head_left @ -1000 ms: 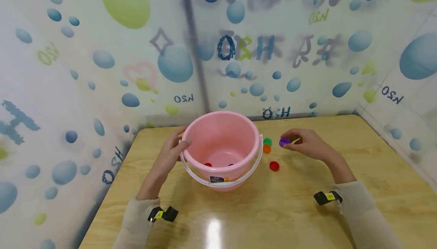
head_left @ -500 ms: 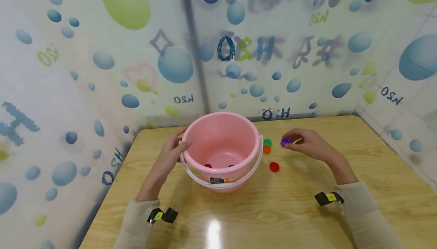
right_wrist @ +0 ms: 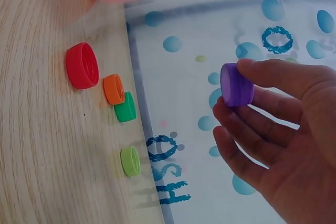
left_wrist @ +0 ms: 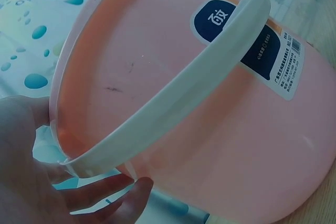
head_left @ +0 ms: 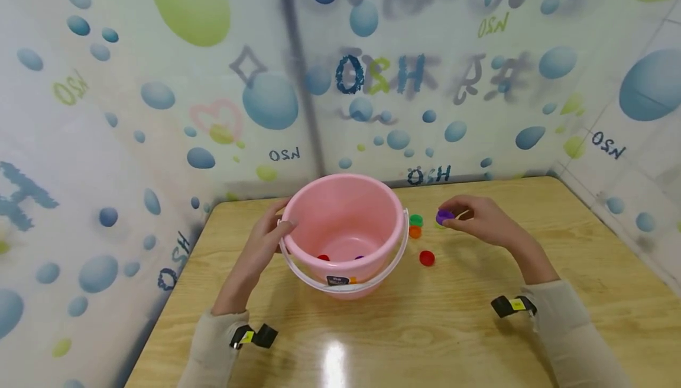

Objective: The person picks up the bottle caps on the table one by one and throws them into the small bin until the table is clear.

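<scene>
A pink bucket with a white handle stands mid-table, its mouth tipped towards me. My left hand grips its left rim, thumb over the edge and fingers outside; the left wrist view shows the fingers by the handle's end. To the right of the bucket, my right hand pinches a purple bottle cap between thumb and fingers, above the table. Below it lies a light green cap. Orange, green and red caps lie between that hand and the bucket.
Inside the bucket, a red cap and a purple cap show partly over the near rim. A patterned sheet rises behind the wooden table and along both sides.
My right hand has raised the purple cap slightly off the table, and the light green cap now shows beneath it. The left hand keeps its grip on the bucket. The view shifts a little.
</scene>
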### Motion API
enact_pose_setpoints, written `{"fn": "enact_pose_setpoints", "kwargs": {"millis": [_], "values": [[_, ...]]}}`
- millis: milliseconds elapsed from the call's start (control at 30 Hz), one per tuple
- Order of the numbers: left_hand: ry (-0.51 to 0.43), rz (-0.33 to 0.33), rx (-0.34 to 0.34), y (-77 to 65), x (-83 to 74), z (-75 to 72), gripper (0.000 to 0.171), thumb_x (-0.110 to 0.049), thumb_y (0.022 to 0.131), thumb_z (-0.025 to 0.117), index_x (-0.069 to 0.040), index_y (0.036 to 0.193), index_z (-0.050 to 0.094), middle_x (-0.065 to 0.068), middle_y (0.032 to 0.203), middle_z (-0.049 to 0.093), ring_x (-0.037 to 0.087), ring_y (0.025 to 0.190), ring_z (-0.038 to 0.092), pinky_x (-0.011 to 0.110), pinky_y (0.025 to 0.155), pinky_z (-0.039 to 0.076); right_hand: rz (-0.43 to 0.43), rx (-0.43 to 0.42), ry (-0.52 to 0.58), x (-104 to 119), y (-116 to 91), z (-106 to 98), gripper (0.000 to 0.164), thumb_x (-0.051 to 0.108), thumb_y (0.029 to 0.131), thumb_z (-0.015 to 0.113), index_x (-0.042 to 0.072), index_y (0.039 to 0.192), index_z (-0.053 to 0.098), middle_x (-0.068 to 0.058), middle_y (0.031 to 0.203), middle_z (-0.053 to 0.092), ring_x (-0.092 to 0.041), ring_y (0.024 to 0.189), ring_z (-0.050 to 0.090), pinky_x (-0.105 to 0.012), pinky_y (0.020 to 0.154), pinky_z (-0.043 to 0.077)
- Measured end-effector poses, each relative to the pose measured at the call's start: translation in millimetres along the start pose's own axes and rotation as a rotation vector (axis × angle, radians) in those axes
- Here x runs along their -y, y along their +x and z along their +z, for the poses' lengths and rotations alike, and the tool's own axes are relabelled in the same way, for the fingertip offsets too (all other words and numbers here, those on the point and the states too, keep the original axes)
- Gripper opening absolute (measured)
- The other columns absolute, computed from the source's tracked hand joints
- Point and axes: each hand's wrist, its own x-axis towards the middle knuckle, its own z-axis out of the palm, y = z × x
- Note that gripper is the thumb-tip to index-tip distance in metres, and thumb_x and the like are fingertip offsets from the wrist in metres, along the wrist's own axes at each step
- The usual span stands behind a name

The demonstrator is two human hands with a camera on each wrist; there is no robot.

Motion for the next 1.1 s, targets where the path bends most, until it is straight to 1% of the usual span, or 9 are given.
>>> {"fn": "enact_pose_setpoints", "kwargs": {"millis": [300, 400, 567, 800, 1000, 1100], "values": [[0.003, 0.015, 0.005, 3.5, -0.8, -1.3, 0.053, -0.035, 0.104, 0.054, -0.028, 0.155, 0.042, 0.017, 0.136, 0.063, 0.037, 0.103, 0.068, 0.032, 0.080, 0.060, -0.021, -0.036, -0.014, 6.3, 2.2, -3.1, 0.033, 0.028, 0.098, 0.071, 0.008, 0.125, 0.070, -0.007, 0.111, 0.074, -0.023, 0.102, 0.069, -0.020, 0.086, 0.055], [0.004, 0.010, 0.005, 4.4, -0.9, -1.6, 0.054, -0.035, 0.103, 0.054, -0.029, 0.155, 0.042, 0.018, 0.136, 0.063, 0.038, 0.103, 0.068, 0.032, 0.080, 0.060, -0.040, -0.042, -0.018, 8.8, 4.4, -5.7, 0.033, 0.026, 0.098, 0.071, 0.006, 0.125, 0.070, -0.009, 0.112, 0.074, -0.024, 0.102, 0.069, -0.024, 0.086, 0.057], [-0.002, 0.001, 0.007, 2.8, -0.3, -1.5, 0.054, -0.035, 0.104, 0.054, -0.028, 0.156, 0.042, 0.018, 0.137, 0.062, 0.038, 0.103, 0.068, 0.032, 0.078, 0.060, -0.085, -0.031, -0.054, 14.0, 9.9, -13.0, 0.031, 0.021, 0.098, 0.071, 0.005, 0.124, 0.070, -0.009, 0.113, 0.074, -0.024, 0.103, 0.070, -0.030, 0.089, 0.059], [-0.004, 0.018, 0.007, 0.9, -0.9, -0.9, 0.053, -0.034, 0.104, 0.054, -0.026, 0.156, 0.042, 0.019, 0.132, 0.064, 0.038, 0.097, 0.070, 0.032, 0.076, 0.061, -0.153, -0.046, -0.094, 25.9, 13.7, -27.7, 0.028, 0.021, 0.097, 0.072, 0.008, 0.121, 0.071, -0.005, 0.109, 0.074, -0.021, 0.100, 0.070, -0.026, 0.087, 0.058], [-0.010, 0.011, 0.004, 0.5, -0.7, -0.3, 0.053, -0.032, 0.104, 0.053, -0.025, 0.155, 0.042, 0.020, 0.129, 0.065, 0.041, 0.097, 0.069, 0.031, 0.076, 0.061, -0.179, -0.061, -0.111, 34.9, 16.1, -35.1, 0.027, 0.021, 0.098, 0.072, 0.008, 0.122, 0.071, -0.004, 0.108, 0.074, -0.019, 0.098, 0.069, -0.020, 0.085, 0.056], [-0.006, 0.013, 0.001, 0.7, -1.0, -0.7, 0.052, -0.032, 0.104, 0.053, -0.025, 0.155, 0.043, 0.021, 0.128, 0.065, 0.041, 0.097, 0.069, 0.032, 0.076, 0.061, -0.207, -0.073, -0.125, 38.8, 18.3, -39.2, 0.025, 0.019, 0.097, 0.072, 0.008, 0.120, 0.071, -0.004, 0.105, 0.075, -0.019, 0.095, 0.071, -0.020, 0.083, 0.057]]}}
